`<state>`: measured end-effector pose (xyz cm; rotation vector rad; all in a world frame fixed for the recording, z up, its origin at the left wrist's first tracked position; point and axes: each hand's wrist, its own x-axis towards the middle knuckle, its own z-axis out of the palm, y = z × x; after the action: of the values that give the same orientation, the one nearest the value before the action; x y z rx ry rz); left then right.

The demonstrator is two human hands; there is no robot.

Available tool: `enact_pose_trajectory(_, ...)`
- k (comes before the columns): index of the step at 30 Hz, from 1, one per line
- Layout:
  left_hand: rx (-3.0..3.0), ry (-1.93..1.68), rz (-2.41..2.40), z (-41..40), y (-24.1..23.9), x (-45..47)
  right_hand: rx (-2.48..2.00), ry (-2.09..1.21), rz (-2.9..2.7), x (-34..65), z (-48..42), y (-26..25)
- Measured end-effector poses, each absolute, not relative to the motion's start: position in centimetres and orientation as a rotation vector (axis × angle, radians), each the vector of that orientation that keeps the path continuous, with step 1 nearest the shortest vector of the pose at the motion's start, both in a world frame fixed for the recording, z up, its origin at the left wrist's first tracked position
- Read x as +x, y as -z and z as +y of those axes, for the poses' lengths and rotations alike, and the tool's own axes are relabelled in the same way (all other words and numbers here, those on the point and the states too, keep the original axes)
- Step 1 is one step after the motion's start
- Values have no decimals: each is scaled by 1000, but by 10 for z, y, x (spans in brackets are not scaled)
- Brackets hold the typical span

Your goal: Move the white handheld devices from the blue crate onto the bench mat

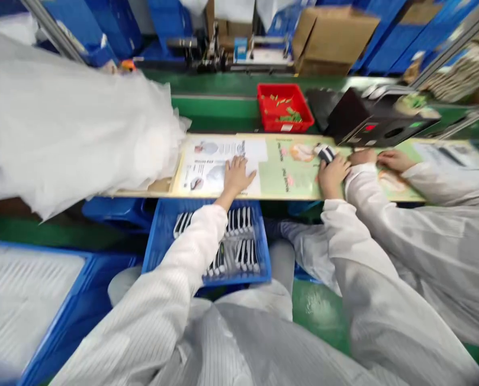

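Right hand: fingers clamped on the striped piece, above the desk. Left hand: fingers apart, flat on the sheet, presumably for support. Bin: below the desk edge, over the legs, apparently for short reach.

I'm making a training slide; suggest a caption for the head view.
Left hand on a printed sheet, right hand at a striped item, blue bin below.

Striped item: partly hidden by right fingers.
Blue crate: partly covered by left sleeve.
White plastic: cut by left edge.
Printed sheet: small text unreadable.
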<state>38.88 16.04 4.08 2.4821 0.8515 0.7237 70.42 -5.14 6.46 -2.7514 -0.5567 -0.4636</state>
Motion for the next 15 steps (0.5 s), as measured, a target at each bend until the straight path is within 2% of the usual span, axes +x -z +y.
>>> enact_pose_trajectory(3, 2369, -772, 733, 157, -39, 378, -2567, 692, -566, 661, -54, -56)
enact_pose_trajectory(5, 2193, -821, 621, 136, -35, 353, -2332, 670, -782, 604, -67, -43)
enact_pose_trajectory(7, 1990, -857, 581, 102, -20, 313, -2125, 372, -1145, 533, -82, -15)
enact_pose_trajectory(9, 1890, -801, 653, 67, 11, 265, -1985, -137, -1560, 460, -93, 24)
enact_pose_trajectory(11, 1941, -531, 689, 41, 52, 219, -1943, -554, -1830, 399, -96, 68)
enact_pose_trajectory(13, 2013, -240, 661, 25, 94, 180, -1989, -739, -1977, 358, -95, 106)
enact_pose_trajectory(15, 2054, -29, 620, 17, 131, 150, -2063, -744, -2047, 335, -94, 134)
